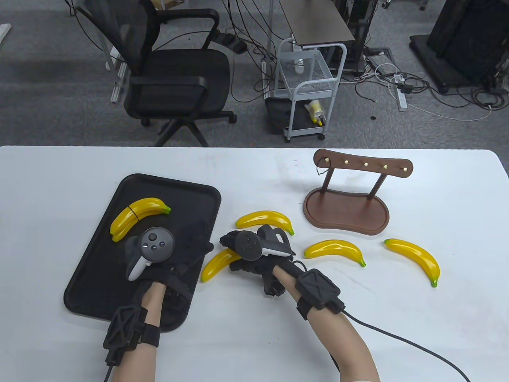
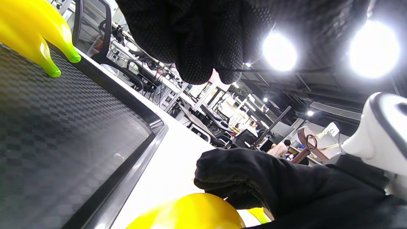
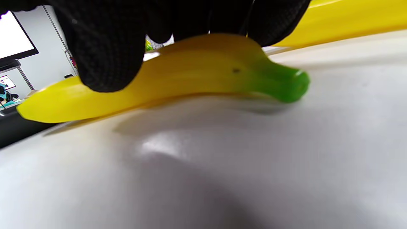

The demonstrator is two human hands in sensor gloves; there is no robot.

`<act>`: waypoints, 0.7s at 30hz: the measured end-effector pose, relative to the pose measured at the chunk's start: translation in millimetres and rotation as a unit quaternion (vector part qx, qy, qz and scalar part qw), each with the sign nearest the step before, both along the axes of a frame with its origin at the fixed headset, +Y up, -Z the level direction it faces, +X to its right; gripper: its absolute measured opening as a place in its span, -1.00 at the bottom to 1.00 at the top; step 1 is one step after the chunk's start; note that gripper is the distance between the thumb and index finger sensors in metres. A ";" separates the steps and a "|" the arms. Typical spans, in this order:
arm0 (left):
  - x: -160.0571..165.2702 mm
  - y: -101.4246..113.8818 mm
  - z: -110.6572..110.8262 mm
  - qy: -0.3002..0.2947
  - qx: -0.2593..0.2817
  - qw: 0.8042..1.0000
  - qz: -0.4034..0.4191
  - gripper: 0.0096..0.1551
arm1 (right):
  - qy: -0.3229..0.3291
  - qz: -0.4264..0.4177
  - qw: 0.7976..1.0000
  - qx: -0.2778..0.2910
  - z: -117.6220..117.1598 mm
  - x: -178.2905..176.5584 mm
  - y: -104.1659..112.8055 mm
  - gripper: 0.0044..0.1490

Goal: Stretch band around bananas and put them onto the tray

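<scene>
This is an office-like lab. Beyond the white table (image 1: 254, 167) ahead of both hands stand a mesh office chair (image 1: 175, 75), a wheeled cart (image 1: 306, 83) and tangled cables (image 1: 401, 85) on grey carpet.

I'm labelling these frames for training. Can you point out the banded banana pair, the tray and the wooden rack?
banded banana pair (image 1: 135, 215): table view, yellow body near the band.
tray (image 1: 99, 274): table view, bare black floor.
wooden rack (image 1: 346, 213): table view, its brown base.
</scene>
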State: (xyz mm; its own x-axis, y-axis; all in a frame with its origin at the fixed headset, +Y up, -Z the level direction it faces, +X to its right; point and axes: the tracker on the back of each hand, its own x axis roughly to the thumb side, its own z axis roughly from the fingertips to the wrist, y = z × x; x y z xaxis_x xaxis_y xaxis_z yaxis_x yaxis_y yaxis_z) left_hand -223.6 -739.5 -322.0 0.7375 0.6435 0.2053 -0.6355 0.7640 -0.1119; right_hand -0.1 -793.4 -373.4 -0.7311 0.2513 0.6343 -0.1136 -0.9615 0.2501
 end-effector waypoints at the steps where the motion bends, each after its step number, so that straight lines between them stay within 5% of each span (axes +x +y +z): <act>1: -0.5 -0.1 -0.1 0.000 0.000 1.000 0.002 -0.20 | 0.001 0.003 1.000 0.003 -0.1 -0.8 -1.0 -0.03; 21: -1.2 -0.3 -0.8 -0.004 -0.001 1.000 0.017 -0.21 | 0.014 0.026 0.999 0.031 1.4 -11.3 -6.9 -0.13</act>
State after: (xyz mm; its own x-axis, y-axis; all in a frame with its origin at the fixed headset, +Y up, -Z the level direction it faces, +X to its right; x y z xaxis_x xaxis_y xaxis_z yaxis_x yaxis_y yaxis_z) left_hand -224.8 -739.8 -322.8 0.7142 0.6677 0.2102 -0.6595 0.7424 -0.1177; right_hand -11.4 -800.3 -372.0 -0.7241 0.1721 0.6679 -0.0562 -0.9799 0.1916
